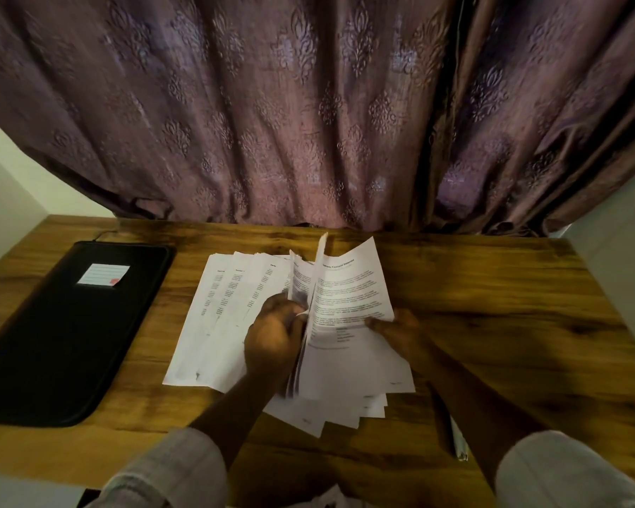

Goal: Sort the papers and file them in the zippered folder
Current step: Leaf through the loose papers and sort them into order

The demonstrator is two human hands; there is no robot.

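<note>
Both hands, left (272, 335) and right (396, 330), grip the papers (349, 306), seemingly leafing, beside the zippered folder (70, 324).

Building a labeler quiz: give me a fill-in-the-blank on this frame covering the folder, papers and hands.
1. The zippered folder lies on the ____ side of the table.
2. The folder's cover is ____.
3. The left hand and right hand ____ grip the papers.
4. Behind the table hangs a purple ____.
Missing: left; closed; both; curtain.
</note>
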